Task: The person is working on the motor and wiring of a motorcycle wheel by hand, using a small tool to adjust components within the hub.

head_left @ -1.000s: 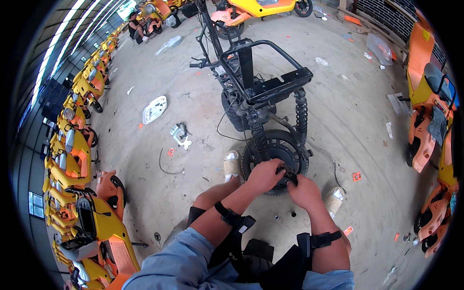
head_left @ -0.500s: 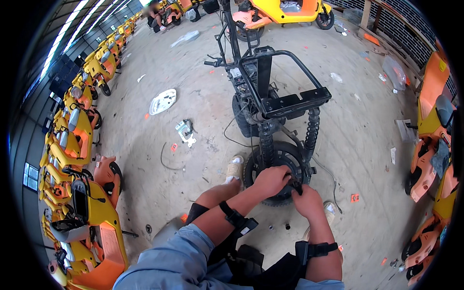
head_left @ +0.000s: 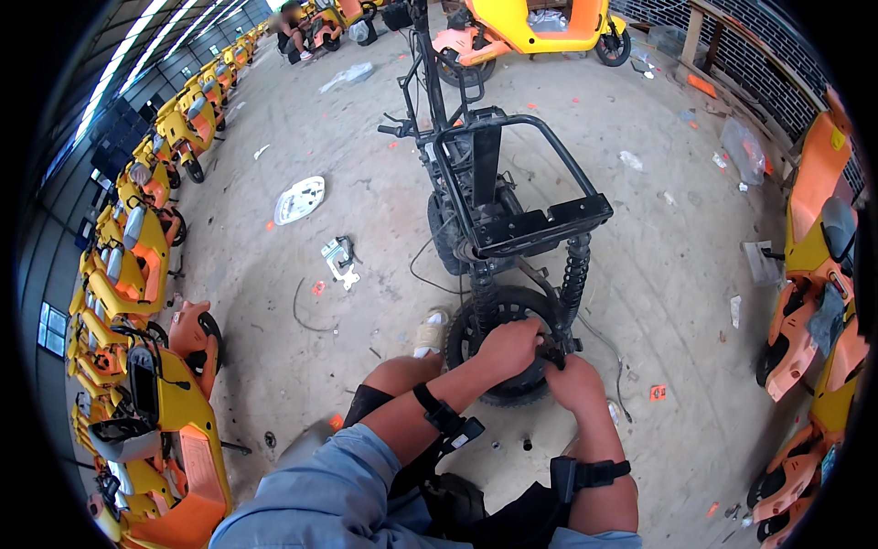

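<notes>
A stripped black scooter frame (head_left: 512,229) stands before me, its black rear wheel (head_left: 468,340) nearest to me. My left hand (head_left: 512,349) is closed at the near side of the wheel, by its hub, back of the hand up. Just right of it, my right hand (head_left: 576,382) is closed with thumb and fingers pinched together. Between the two hands shows a small dark part (head_left: 551,352), too small and covered to name. A coil shock absorber (head_left: 573,279) rises behind my right hand.
Yellow and orange scooters (head_left: 183,439) line the left side, others (head_left: 819,274) the right. On the floor lie a white plastic panel (head_left: 300,200), a metal bracket (head_left: 341,263), a loose cable (head_left: 625,375) and a small black cylinder (head_left: 528,445). A person (head_left: 293,37) crouches far back.
The view has shifted slightly, so the scooter frame sits a little lower and further left. Both hands stay together at the wheel hub, and the dark part between them shows less.
</notes>
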A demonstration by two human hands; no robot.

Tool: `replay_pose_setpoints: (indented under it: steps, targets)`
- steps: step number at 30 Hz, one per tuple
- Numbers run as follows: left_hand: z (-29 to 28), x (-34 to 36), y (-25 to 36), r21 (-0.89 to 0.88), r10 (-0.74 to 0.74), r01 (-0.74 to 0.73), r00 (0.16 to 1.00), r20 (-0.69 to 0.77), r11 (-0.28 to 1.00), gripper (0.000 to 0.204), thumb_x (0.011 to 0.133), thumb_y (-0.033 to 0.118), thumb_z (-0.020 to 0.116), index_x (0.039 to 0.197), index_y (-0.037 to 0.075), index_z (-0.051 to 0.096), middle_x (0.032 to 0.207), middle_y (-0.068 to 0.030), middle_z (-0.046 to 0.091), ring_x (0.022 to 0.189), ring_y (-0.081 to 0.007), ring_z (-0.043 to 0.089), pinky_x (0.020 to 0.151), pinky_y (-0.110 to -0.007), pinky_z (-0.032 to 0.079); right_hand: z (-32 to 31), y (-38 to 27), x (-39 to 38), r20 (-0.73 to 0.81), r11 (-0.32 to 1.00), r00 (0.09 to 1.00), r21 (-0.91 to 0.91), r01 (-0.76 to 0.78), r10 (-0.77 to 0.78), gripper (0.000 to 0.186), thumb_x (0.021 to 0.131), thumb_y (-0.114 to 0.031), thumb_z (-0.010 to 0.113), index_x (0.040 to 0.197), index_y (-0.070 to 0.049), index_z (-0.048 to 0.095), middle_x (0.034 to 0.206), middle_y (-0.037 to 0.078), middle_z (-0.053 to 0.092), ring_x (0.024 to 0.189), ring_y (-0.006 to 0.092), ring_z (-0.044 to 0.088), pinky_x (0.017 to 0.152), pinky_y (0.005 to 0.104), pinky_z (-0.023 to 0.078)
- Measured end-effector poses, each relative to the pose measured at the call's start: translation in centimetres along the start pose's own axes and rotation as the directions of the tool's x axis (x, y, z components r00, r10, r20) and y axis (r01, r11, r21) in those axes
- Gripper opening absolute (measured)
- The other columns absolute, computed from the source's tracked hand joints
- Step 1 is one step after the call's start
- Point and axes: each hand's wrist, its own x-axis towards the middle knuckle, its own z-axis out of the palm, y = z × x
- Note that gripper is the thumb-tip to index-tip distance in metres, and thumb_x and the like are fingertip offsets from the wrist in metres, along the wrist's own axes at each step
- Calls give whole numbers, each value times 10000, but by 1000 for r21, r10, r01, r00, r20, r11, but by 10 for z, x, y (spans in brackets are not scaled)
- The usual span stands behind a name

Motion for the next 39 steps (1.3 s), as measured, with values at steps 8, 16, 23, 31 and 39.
replay_pose_setpoints:
  steps: [8,16,23,31,39]
  targets:
    - [6,-14,3,-25,-32,31,998,-46,999,192,953,156,615,1097,29,625,996,-227,707,936,-429,681,819,-519,532,13,-3,-18,-42,998,999,-56,6,-8,387,972,-327,520,1104,7,664,1078,274,705,1051,455,663,916,530,510]
    - [32,-60,0,26,85,-82,982,-171,996,145,863,56,625,972,-8,554,889,-253,679,786,-427,693,688,-501,557,39,6,-56,-26,998,1000,-64,15,-17,353,988,-288,523,1109,18,651,1073,277,703,1064,452,657,910,532,507]
    - [30,-95,11,-13,56,-60,982,-178,998,144,880,58,619,1000,1,563,940,-251,674,840,-433,682,726,-511,543,50,20,-80,-10,996,996,-27,86,-86,354,992,-292,533,1101,24,649,1051,273,702,1049,458,654,910,530,506]
    - [24,-86,-1,-70,-46,39,994,-98,997,122,934,81,609,1037,17,603,962,-232,681,915,-444,661,785,-530,511,42,2,-85,29,998,998,-38,56,-55,345,1004,-299,516,1100,2,655,1057,248,712,1028,447,666,893,518,519]
    - [0,-54,7,11,-70,72,990,-120,997,134,917,67,607,1037,15,579,996,-232,668,896,-452,664,748,-530,529,21,-19,-49,57,1000,998,27,-11,10,361,990,-302,517,1124,-2,667,1102,250,710,1073,434,664,923,506,519]
